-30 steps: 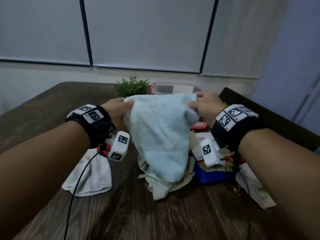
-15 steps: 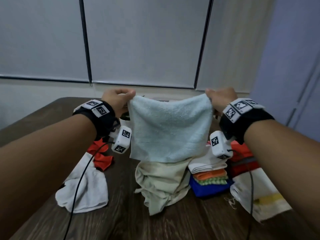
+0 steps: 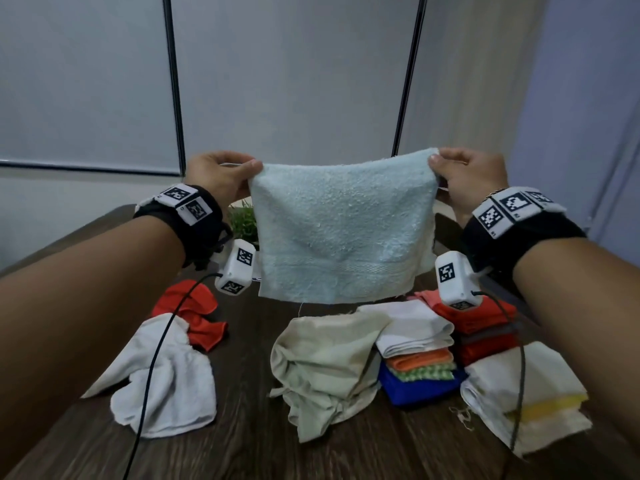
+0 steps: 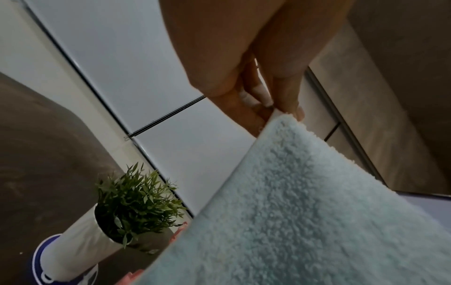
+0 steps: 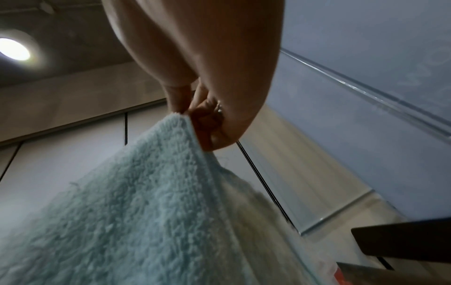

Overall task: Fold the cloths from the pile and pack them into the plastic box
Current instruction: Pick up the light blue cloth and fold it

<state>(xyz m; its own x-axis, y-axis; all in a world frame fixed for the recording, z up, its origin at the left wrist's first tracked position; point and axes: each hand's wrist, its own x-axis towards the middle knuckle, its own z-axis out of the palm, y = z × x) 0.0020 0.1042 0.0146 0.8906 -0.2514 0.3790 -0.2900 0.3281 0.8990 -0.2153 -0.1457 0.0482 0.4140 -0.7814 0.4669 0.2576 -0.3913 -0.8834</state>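
Towel [image 3: 341, 233] hangs flat; my left hand [image 3: 221, 178] pinches 10 o'clock corner, right hand [image 3: 465, 178] 2 o'clock corner. Risk: pinch slips, towel drops onto beige cloth [image 3: 325, 365] at 6 o'clock, fold skews.

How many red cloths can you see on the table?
2 for sure. One crumpled red cloth lies on the left, beside a white cloth. One folded red cloth tops the stack at the right. Red folds under it may be another; more could be hidden.

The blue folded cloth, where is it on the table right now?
In the head view the blue folded cloth lies right of centre, at the bottom of a folded stack, between the crumpled beige cloth and the white-and-yellow cloth.
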